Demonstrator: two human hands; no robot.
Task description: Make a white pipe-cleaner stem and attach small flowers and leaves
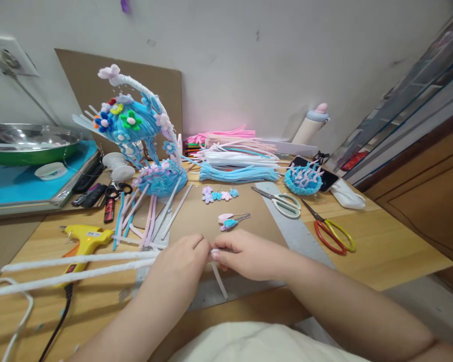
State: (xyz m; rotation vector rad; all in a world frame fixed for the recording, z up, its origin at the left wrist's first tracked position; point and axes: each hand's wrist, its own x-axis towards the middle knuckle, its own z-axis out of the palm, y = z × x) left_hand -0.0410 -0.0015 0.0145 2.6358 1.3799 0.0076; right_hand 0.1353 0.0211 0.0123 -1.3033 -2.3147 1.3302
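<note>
My left hand [186,264] is closed around two long white pipe cleaners [83,271], whose fuzzy lengths stretch out to the left. Fingertips of my right hand [249,256] pinch the white fuzzy end where both hands meet. One short white strand [219,282] points down from between them. Just beyond my knuckles, a pink and a blue pipe-cleaner petal [229,223] with wire stems lie on the cardboard sheet [256,211]. Small pastel flowers [221,194] sit in a row behind them.
A yellow glue gun [86,239] rests at left. A blue pipe-cleaner jellyfish [136,120] stands at back left. Pipe-cleaner bundles [237,171] line the wall. White-handled scissors [283,203], red-and-yellow scissors [330,231] and a blue fuzzy piece [304,180] lie at right.
</note>
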